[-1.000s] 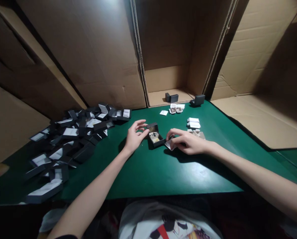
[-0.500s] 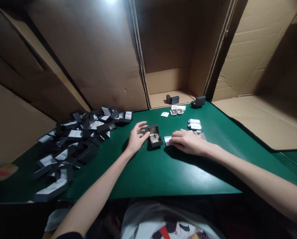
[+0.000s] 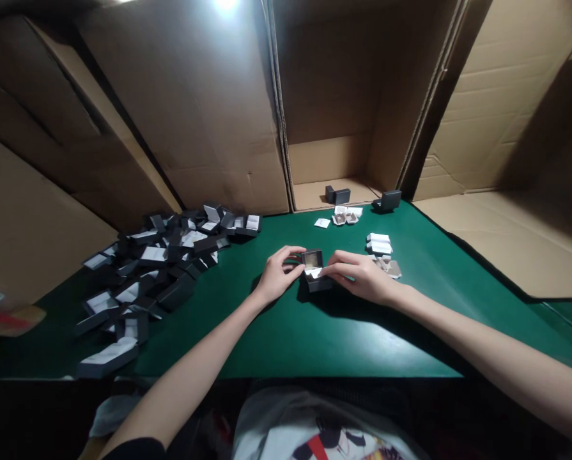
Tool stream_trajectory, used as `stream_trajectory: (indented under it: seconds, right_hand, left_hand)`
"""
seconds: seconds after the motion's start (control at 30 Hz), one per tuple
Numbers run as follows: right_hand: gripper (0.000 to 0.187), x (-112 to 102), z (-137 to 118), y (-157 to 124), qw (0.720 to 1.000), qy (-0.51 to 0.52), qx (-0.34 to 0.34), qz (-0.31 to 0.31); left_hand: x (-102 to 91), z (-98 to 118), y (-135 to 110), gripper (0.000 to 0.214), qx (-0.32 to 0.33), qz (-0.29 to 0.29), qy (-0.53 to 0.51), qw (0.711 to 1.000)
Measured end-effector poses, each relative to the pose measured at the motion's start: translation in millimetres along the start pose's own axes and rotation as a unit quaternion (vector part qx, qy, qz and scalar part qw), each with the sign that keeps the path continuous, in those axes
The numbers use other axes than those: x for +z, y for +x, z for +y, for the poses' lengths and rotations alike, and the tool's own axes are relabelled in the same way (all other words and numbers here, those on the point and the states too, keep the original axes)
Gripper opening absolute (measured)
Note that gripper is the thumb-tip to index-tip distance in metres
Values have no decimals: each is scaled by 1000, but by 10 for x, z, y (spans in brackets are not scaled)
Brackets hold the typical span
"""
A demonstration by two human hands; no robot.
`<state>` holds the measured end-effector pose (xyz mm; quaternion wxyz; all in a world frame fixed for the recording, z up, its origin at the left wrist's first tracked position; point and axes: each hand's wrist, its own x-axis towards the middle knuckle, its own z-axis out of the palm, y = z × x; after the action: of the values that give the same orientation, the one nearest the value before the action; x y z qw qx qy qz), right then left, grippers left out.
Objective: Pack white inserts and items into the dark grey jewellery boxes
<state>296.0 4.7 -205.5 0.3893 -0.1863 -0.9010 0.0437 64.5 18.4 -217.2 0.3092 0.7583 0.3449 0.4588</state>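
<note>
– White paper insert (image 3: 313, 273) went from beside the small black lidded cardboard-looking box (image 3: 316, 285) to its open mouth, head view. Handling?
– Probably light, both; box stiff, insert creasable, so pinch edges.
– Fingers?
– Right hand (image 3: 363, 276) looks pinched on the insert at the box's 3 o'clock. Left hand (image 3: 277, 276) curls at 9 o'clock; can't tell if it's gripping.

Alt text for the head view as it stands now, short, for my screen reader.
The left hand is at the left side of a small open box on a green table, while the right hand is at a white piece in it. A heap of dark boxes lies to the left; cardboard stands behind.
</note>
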Motion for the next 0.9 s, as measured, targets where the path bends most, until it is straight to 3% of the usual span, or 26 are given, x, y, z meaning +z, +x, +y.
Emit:
stream_trajectory:
  seconds: [0.17,0.37,0.47,0.63,0.77,0.9]
  right_hand:
    - [22,50,10,-8,999,-8,17,-28]
    - [25,24,-39,-17,997,3,6,-78]
    - [21,-59,-47,-22,997,-57,-40,-21]
    - [8,-187,-114,43,970,-192,-125,77]
    - [16,-123,-108,54,973,-201,-109,3]
    - [25,-65,-68,11,980,-172,-9,-97]
  left_hand:
    - [22,106,-3,24,52,-2,10,999]
    - [63,180,-8,22,69,-11,-10,998]
    - [62,164,-15,22,73,-8,2,997]
    - [74,117,-14,22,82,-3,-3,997]
    - [105,132,-21,21,76,-7,-7,997]
    - [139,195,-42,20,64,-11,-8,998]
